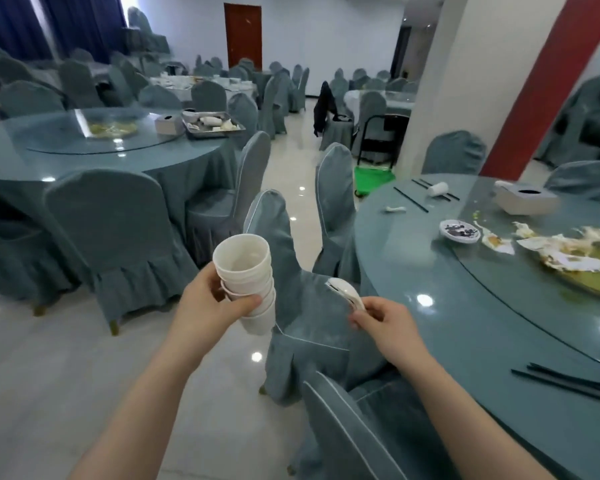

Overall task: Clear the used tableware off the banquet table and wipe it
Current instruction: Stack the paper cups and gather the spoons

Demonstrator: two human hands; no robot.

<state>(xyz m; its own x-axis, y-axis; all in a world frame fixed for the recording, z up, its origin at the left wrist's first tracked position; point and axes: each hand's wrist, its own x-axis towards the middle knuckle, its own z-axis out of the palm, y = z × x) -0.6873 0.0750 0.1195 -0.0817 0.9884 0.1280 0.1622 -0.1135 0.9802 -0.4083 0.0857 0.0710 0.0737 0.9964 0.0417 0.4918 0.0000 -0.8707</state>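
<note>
My left hand [207,306] grips a stack of white paper cups [246,275], held upright over the floor left of the banquet table [465,323]. My right hand [385,322] pinches the handles of white ceramic spoons [345,291] above a chair back. On the round table at the right lie a tipped white cup [438,188], a white spoon [395,209], a small dirty dish [460,231], black chopsticks [568,381], crumpled tissues and food scraps [565,247] on the glass turntable, and a tissue box [526,200].
Covered chairs [329,199] crowd the table's left rim. Another round table [94,147] at the left bears a metal tray [212,125] of used ware and a tissue box. A green cart [373,178] stands by the white pillar. Shiny tiled aisle runs between the tables.
</note>
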